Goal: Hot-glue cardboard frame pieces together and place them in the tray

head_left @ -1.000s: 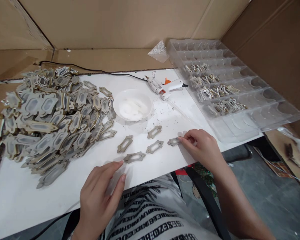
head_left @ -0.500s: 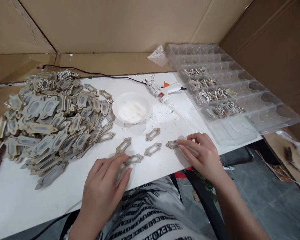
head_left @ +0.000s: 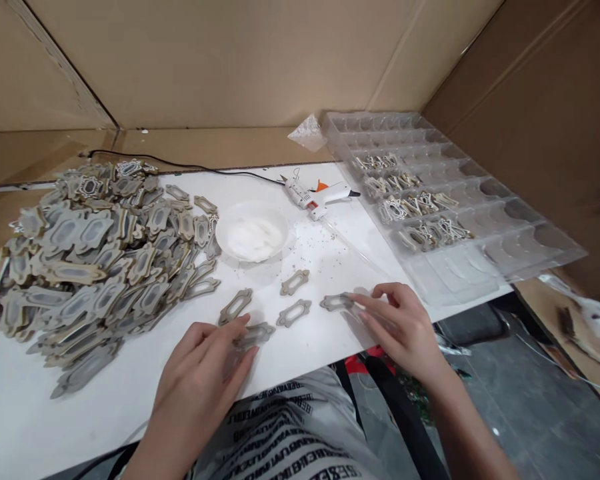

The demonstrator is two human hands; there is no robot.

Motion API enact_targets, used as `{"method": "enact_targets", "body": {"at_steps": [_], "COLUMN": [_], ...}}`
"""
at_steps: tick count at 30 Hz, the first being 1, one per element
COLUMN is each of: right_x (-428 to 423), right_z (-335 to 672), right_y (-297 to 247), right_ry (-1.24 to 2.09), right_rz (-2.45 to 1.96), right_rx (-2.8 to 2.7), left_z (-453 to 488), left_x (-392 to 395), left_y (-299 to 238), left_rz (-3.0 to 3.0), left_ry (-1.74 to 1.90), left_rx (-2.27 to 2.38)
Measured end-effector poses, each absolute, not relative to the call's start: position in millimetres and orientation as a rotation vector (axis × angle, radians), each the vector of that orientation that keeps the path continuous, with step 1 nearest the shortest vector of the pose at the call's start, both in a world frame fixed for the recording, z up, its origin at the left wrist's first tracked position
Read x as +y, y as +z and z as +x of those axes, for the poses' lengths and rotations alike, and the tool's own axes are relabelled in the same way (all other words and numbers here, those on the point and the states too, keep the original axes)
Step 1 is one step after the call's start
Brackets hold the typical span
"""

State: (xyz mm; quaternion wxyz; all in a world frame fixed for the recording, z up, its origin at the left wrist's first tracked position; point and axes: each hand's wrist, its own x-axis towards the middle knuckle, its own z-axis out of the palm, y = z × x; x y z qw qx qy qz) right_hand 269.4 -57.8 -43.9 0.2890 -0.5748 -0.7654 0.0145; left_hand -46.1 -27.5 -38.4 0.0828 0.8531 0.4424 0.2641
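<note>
Several small grey frame-shaped plates with cut-out centres lie loose on the white table. My left hand (head_left: pixel 205 360) rests at the near side, thumb and fingers apart, its fingertips at one grey plate (head_left: pixel 261 332); the hand partly covers that plate. Just beyond lies a tilted plate (head_left: pixel 235 305). My right hand (head_left: pixel 405 327) has its index fingertip on the end of another plate (head_left: pixel 334 303), with the thumb held apart. Between the hands sit two more, a nearer plate (head_left: pixel 293 321) and a farther plate (head_left: pixel 295 273).
A large heap of similar plates (head_left: pixel 100 267) covers the table's left. Behind the loose ones stand a white bowl (head_left: pixel 253 257) and a white glue gun (head_left: pixel 325 195) with a black cord (head_left: pixel 195 165). At right, a clear compartment tray (head_left: pixel 510 223) holds small pieces. Cardboard walls (head_left: pixel 260 60) enclose the back.
The camera has tilted, so the whole scene sits lower and farther left. Both hands stay by the same plates, with hardly any visible movement.
</note>
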Motion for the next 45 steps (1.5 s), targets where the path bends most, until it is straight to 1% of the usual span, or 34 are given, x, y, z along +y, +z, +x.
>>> {"method": "enact_targets", "body": {"at_steps": [4, 9, 12, 14, 21, 27, 33, 37, 41, 45], "right_x": [-44.6, 1.7, 35.2, 54.4, 91.8, 131.2, 160.0, 164.8, 170.0, 179.0], "right_z": [282.6, 308.5, 315.2, 312.8, 281.6, 269.7, 264.9, 266.5, 272.9, 282.3], "right_y": [-37.6, -17.9, -8.8, -6.8, 1.6, 8.4, -9.0, -13.4, -4.1, 15.0], "right_ry": [-0.046, -0.226, -0.153, -0.186, -0.299, -0.344, -0.234, -0.138, -0.023, 0.128], "right_rz": [-1.624, -1.748, -1.954, -2.060, -1.930, -1.843, -1.837, -1.808, -1.738, -1.640], "right_rx": [-1.909, -1.942, -2.014, -2.096, -2.344, -2.583, -2.663, -2.604, -2.448, -2.173], "left_z": [-44.8, -41.8, -40.1, -39.6, -42.2, -44.1, -50.5, -49.3, -37.2, -27.3], "left_x": [-23.3, -20.3, -19.5, -19.1, -19.8, -21.1, -22.2, -15.9, 2.0, 24.8], "left_y": [-38.2, -40.1, -42.7, -44.2, -43.7, -45.7, -39.2, -20.3, 9.0, 32.5], "left_rz": [2.581, 2.616, 2.608, 2.600, 2.551, 2.532, 2.552, 2.486, 2.468, 2.523], "left_ry": [0.761, 0.731, 0.747, 0.754, 0.826, 0.793, 0.905, 0.982, 1.225, 1.420], "left_rx": [1.329, 1.316, 1.333, 1.349, 1.359, 1.373, 1.354, 1.471, 1.620, 1.562]}}
